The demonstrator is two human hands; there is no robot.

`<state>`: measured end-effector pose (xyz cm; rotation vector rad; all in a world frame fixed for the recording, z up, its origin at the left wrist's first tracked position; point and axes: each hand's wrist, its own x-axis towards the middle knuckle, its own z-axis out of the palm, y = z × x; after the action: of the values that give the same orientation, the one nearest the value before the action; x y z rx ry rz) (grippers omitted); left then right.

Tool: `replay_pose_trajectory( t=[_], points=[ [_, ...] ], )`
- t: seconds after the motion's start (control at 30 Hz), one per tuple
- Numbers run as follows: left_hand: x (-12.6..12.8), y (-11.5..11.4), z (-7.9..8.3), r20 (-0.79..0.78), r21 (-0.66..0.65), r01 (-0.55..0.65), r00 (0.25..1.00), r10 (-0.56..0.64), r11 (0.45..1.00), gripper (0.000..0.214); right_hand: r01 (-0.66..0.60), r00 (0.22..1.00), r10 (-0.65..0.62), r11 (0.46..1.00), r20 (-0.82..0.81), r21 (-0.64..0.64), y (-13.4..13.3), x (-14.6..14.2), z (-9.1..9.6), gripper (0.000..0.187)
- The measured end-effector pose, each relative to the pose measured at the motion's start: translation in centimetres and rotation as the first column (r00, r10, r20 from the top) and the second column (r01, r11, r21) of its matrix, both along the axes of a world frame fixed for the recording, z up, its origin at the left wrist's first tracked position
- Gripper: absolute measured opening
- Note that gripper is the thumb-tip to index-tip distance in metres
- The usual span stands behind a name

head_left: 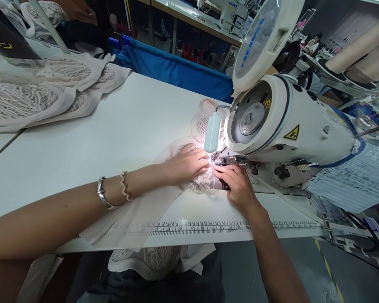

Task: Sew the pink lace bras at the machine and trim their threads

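Note:
Pale pink lace fabric (204, 179) lies under the needle area of a white sewing machine (316, 122), brightly lit there. My left hand (188, 165) rests flat on this fabric, just left of the needle area, its fingers stretched toward it. Close by on the right, my right hand (236, 183) has its fingers bent together at the fabric's edge, beside the presser foot; its thumb is mostly hidden. A sheer panel (135, 223) of the fabric trails under my left forearm over the table's front edge. The needle tip is lost in the glare.
A pale green lamp (212, 134) hangs above my hands, and the machine's round cover (255, 42) stands raised. Stacked lace pieces (50, 101) lie at the table's left. A printed ruler (202, 228) runs along the front edge. More lace pieces (158, 259) rest on my lap.

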<state>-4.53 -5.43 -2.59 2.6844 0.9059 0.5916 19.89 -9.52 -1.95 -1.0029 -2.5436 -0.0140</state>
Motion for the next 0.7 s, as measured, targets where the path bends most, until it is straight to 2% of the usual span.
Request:
replay_pose_trajectory(
  t=[0.2,0.43,0.7],
  points=[
    [-0.12,-0.69,0.60,-0.052,0.170,0.183,0.983,-0.177,0.968,0.032,-0.044,0.996,0.050,0.996,-0.075,0.078,-0.25,-0.37,0.38,0.037],
    [0.08,-0.77,0.28,-0.079,0.298,0.118,0.992,-0.099,0.947,0.025,-0.006,1.000,0.008,0.998,-0.025,0.067,-0.13,-0.30,0.17,0.052],
    [-0.11,-0.72,0.28,-0.014,0.275,0.169,0.985,-0.172,0.946,0.031,-0.035,0.997,0.042,0.994,-0.070,0.100,-0.21,-0.48,0.20,0.039]
  ],
)
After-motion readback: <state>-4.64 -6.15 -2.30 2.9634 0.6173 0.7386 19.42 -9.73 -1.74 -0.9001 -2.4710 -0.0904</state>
